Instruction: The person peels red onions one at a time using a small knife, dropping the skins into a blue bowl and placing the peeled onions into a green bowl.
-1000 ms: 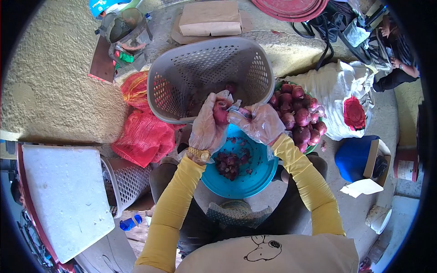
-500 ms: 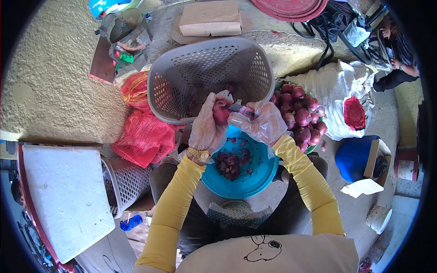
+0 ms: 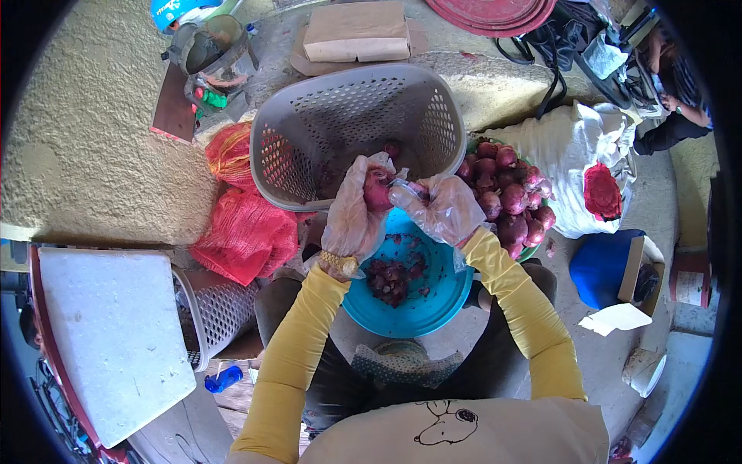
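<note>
A red onion (image 3: 378,190) is held in my left hand (image 3: 352,209), which wears a clear plastic glove. My right hand (image 3: 446,207), gloved the same way, is closed beside the onion around something small and mostly hidden by the fingers. Both hands are above the blue basin (image 3: 448,301), where a heap of onion skins (image 3: 389,280) lies. Just beyond them stands the grey perforated basket (image 3: 355,97), with an onion (image 3: 392,149) inside. Several red onions (image 3: 513,199) are piled right of my right hand.
Red mesh sacks (image 3: 246,240) lie on the left, near a white board (image 3: 112,332). A white sack (image 3: 560,158) and a blue container (image 3: 603,269) stand on the right. A person's arm (image 3: 688,110) shows at the upper right.
My right hand has turned slightly, and its fingers now cover more of the small object. The onion in my left hand has shifted a little. The other person's arm has moved slightly.
</note>
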{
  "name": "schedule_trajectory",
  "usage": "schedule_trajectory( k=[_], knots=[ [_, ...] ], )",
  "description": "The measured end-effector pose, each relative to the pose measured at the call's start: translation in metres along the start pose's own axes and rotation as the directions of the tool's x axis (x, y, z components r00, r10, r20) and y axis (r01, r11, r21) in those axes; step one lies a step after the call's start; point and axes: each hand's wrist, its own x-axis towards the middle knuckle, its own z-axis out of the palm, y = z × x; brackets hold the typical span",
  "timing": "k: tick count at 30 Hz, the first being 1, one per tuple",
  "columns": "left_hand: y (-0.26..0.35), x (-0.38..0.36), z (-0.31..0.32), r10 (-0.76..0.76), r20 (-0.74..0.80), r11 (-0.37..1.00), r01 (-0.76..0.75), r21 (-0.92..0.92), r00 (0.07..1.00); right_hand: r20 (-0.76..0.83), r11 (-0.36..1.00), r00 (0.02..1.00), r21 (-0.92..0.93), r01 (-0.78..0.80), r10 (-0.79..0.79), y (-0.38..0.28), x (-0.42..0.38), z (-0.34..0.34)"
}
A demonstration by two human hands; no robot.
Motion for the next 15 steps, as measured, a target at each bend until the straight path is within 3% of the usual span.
schedule_trajectory(
  k=[3,5,9,12,15],
  knots=[
    [0.001,-0.003,0.004,0.022,0.009,0.998,-0.022,0.052,1.0,0.067,0.994,0.994,0.06,-0.094,0.09,-0.005,0.0,-0.004],
    [0.002,-0.004,0.006,0.017,-0.02,0.998,-0.015,0.068,1.0,0.022,0.996,0.999,0.08,0.034,-0.036,0.005,-0.001,0.0],
    [0.001,0.0,0.001,-0.011,-0.044,1.0,0.011,0.01,0.999,0.031,0.993,0.998,0.109,0.044,-0.048,-0.004,-0.003,-0.007],
    [0.002,0.001,-0.001,0.016,-0.051,1.0,-0.016,-0.001,0.999,-0.047,0.993,0.999,0.114,0.025,-0.02,-0.003,0.001,-0.006],
    [0.002,0.001,0.0,0.046,0.028,0.999,-0.046,0.021,0.999,-0.082,0.998,0.996,0.063,0.031,-0.026,0.002,0.002,-0.003]
  ],
)
